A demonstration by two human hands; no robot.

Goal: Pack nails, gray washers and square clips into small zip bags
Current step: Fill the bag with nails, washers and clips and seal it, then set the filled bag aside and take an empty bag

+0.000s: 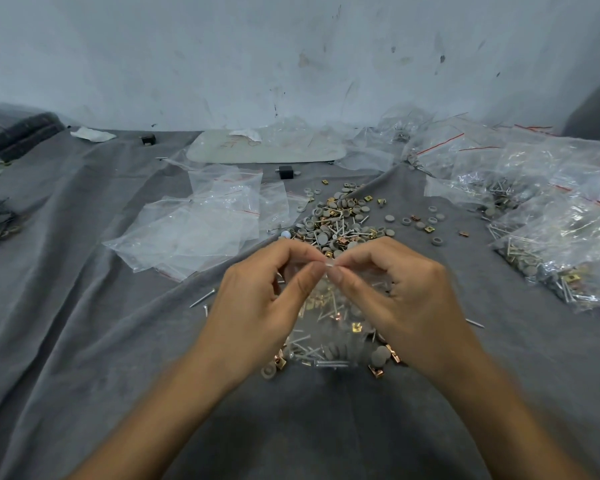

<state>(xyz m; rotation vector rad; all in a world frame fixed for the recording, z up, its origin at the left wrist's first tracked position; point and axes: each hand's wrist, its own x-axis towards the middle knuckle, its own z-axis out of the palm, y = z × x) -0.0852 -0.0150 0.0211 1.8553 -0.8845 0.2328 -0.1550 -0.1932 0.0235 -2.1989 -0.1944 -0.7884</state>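
Note:
A small clear zip bag (329,317) hangs between my hands above the grey cloth, and nails, gray washers and square clips show through it. My left hand (257,299) pinches the bag's top edge from the left. My right hand (395,292) pinches the same edge from the right, fingertips almost meeting at the middle. Beyond my hands lies a loose pile of nails, gray washers and gold and copper square clips (340,220). A few more washers and clips (378,360) lie on the cloth below the bag.
Empty zip bags (201,223) lie spread to the left of the pile. Filled bags (551,230) are heaped at the right. A pale flat board (267,147) lies by the back wall, with two small black blocks (286,172) near it. Stray nails (203,297) lie beside my left hand.

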